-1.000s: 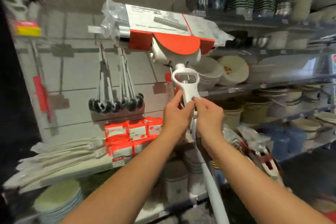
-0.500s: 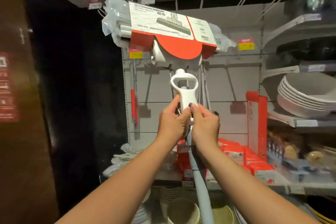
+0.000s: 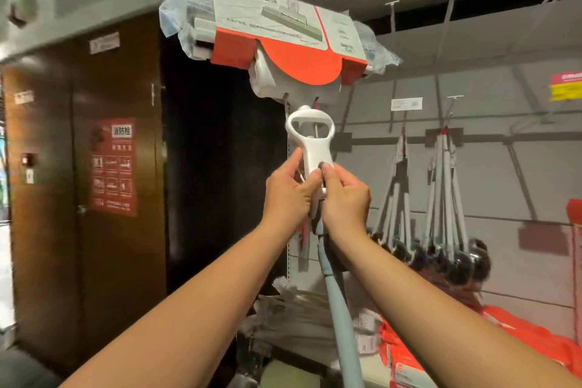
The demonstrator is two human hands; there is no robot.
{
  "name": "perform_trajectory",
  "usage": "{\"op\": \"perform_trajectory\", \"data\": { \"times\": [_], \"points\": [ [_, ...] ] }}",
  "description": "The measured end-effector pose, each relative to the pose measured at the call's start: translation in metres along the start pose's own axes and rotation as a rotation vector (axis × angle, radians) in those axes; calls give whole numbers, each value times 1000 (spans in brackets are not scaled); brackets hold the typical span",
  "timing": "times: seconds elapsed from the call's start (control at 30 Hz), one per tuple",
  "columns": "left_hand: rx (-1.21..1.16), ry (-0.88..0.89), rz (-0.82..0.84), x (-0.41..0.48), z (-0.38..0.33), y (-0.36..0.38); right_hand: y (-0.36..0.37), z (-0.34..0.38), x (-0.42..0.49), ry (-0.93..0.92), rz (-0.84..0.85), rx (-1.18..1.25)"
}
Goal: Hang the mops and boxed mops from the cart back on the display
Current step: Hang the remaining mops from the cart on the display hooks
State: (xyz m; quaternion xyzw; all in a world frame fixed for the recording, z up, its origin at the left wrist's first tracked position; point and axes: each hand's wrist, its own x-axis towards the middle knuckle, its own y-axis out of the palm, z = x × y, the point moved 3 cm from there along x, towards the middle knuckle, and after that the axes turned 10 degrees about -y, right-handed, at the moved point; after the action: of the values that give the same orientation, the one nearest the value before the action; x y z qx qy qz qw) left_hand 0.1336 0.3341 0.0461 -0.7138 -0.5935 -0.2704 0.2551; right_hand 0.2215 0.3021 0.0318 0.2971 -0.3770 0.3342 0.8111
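Observation:
I hold a sponge mop [image 3: 311, 142] upright, its head raised near the ceiling. The head is wrapped in clear plastic with a grey and orange cardboard sleeve [image 3: 283, 31]. My left hand [image 3: 288, 190] and my right hand [image 3: 345, 198] both grip the white lever handle just above the grey-blue pole [image 3: 338, 318]. The mop stands in front of the left edge of the grey display wall [image 3: 491, 186]. Empty metal hooks [image 3: 392, 12] stick out of the wall's top, to the right of the mop head.
Bundles of hanging mops with black ends [image 3: 441, 230] fill hooks at the right. Orange packages [image 3: 519, 343] and plastic-wrapped white items [image 3: 293, 315] lie on the shelf below. A dark wooden door with a red notice [image 3: 113, 167] stands at the left.
My view has swung left along the display, past the dish shelves to the wall's left end. The mop has stayed upright in both hands and the head now sits higher.

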Motion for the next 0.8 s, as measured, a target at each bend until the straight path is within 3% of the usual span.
{"op": "perform_trajectory", "data": {
  "times": [0.17,0.8],
  "points": [
    [34,41,-35,32,4,-14,31,-7,23,21,22,132],
    [143,134,-87,196,63,-79,176,-82,119,-95,31,95]
  ]
}}
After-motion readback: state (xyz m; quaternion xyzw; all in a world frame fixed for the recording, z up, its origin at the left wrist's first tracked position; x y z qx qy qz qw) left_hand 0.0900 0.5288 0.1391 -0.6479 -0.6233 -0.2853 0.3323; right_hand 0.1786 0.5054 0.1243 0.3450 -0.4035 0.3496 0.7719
